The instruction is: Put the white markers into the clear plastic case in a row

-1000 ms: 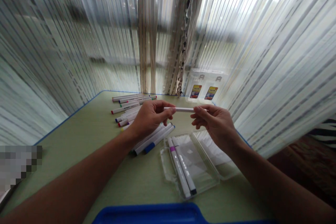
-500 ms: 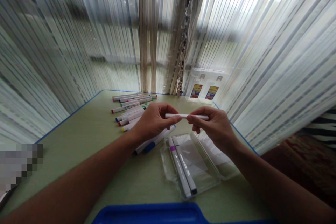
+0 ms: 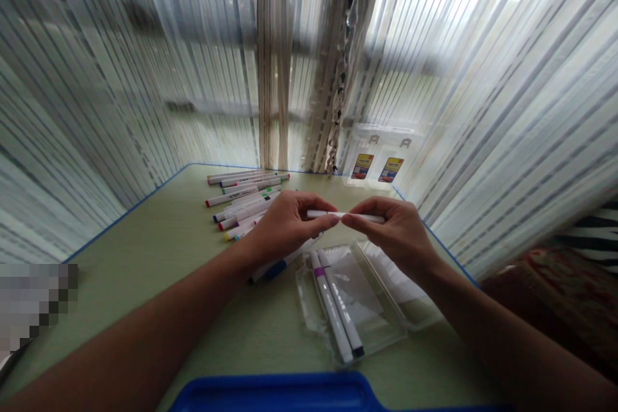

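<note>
Between both hands a white marker (image 3: 318,214) is held level above the table, its two ends pinched. My left hand (image 3: 292,219) is closed on the left end, thumb and fingers pressed on it. My right hand (image 3: 389,222) grips the right end, and the fingertips of the two hands nearly meet. Below them lies an open clear plastic case (image 3: 381,328). Inside it, side by side, are a marker with a purple band (image 3: 333,309) and a marker with a black end (image 3: 345,309). A blue-capped marker (image 3: 277,268) lies partly hidden under my left wrist.
Several white markers with coloured ends (image 3: 236,203) lie in a loose pile at the left back of the green table (image 3: 145,251). Another clear case with two labels (image 3: 376,167) stands at the back right. A blue tray edge (image 3: 275,386) is at the front. Striped string curtains (image 3: 203,77) hang behind.
My left hand has shifted slightly right along the marker, bringing its fingertips closer to those of my right hand. The cases and loose markers have stayed in place.
</note>
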`<action>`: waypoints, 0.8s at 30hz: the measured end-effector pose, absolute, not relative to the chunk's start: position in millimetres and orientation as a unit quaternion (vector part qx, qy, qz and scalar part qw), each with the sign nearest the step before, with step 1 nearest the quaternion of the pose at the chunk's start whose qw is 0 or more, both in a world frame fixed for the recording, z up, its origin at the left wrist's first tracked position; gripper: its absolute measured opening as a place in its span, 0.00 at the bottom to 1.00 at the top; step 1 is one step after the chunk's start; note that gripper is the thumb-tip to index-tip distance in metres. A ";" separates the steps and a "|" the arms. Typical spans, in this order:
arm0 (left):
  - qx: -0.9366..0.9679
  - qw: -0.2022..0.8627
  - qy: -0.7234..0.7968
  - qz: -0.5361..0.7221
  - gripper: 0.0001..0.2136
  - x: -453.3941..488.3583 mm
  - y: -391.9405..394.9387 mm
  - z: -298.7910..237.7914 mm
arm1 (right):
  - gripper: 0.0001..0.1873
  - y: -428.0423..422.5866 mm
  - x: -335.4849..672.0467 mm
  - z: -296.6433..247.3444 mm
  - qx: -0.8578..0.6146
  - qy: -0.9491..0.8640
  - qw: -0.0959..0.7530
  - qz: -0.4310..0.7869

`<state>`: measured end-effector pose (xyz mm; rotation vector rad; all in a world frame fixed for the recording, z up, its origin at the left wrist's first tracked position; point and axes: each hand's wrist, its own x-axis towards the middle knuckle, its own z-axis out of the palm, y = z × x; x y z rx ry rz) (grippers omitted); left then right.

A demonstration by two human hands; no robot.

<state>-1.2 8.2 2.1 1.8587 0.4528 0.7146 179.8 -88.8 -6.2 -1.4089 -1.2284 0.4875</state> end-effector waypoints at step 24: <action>0.662 0.612 0.221 0.371 0.08 -1.4 22.2 1.3 | 0.13 -87.7 175.7 2.7 -0.430 -0.418 0.696 0.395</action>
